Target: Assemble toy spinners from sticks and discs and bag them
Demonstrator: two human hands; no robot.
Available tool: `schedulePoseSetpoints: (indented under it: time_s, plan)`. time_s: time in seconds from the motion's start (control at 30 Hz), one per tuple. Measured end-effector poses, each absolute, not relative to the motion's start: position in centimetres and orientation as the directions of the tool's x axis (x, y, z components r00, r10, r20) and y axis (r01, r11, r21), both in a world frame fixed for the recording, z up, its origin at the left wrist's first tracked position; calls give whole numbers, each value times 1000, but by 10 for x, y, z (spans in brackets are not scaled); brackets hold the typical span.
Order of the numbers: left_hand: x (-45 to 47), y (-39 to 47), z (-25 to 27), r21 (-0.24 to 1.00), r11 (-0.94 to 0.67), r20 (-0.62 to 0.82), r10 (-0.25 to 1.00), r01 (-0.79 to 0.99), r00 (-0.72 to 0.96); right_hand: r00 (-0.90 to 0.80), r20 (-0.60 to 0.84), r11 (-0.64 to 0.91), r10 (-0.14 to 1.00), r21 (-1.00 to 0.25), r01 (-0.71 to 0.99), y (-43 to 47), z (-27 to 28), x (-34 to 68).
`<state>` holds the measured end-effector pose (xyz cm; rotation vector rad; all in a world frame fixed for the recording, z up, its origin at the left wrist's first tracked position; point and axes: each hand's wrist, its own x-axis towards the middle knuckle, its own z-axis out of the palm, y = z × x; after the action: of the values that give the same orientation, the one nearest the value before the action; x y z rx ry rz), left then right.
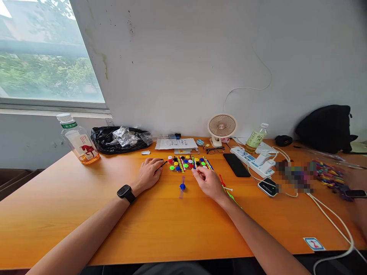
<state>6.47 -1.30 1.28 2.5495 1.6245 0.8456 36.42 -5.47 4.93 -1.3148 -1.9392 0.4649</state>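
Note:
My left hand (149, 173) lies on the table with its fingers stretched out, beside a thin black stick-like piece (164, 163). I cannot tell whether its fingertips press on that piece. My right hand (208, 182) is closed, thumb and fingers pinched together at the near edge of a cluster of small coloured plastic pieces (186, 165). What the pinch holds, if anything, is hidden. The cluster has round discs and thin sticks in several colours. Between my hands, nearer to me, stands a small blue round piece (182, 187) with faint purple blurred strips above and below it.
Red, white and green sticks (229, 192) lie beside my right wrist. A phone (236, 165), power strip (252, 162) and cables are on the right, with another person's hand at the edge. Behind stand a fan (222, 126) and papers (176, 143); a bottle (82, 143) is left.

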Motion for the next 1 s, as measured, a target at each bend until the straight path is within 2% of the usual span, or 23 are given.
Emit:
schedulePoseSetpoints:
  time_s: [0.17, 0.3, 0.4, 0.6, 0.83, 1.0]
  plan:
    - [62, -13, 15, 264, -389, 474, 849, 883, 232, -212, 373, 413, 903, -619, 668, -54, 50, 364]
    - [59, -10, 14, 314, -448, 495, 829, 837, 258, -231, 356, 412, 905, -605, 681, -54, 51, 363]
    - [60, -10, 16, 376, -479, 453, 842, 793, 293, -232, 347, 406, 909, -601, 688, -54, 51, 363]
    - [61, -9, 18, 370, -510, 448, 830, 776, 332, -233, 347, 404, 909, -591, 698, -56, 52, 363]
    - [61, -12, 17, 383, -493, 447, 839, 782, 310, -239, 357, 412, 903, -560, 719, -53, 50, 366]
    - [66, -17, 18, 439, -463, 475, 847, 770, 239, -238, 361, 412, 902, -550, 727, -54, 51, 366]
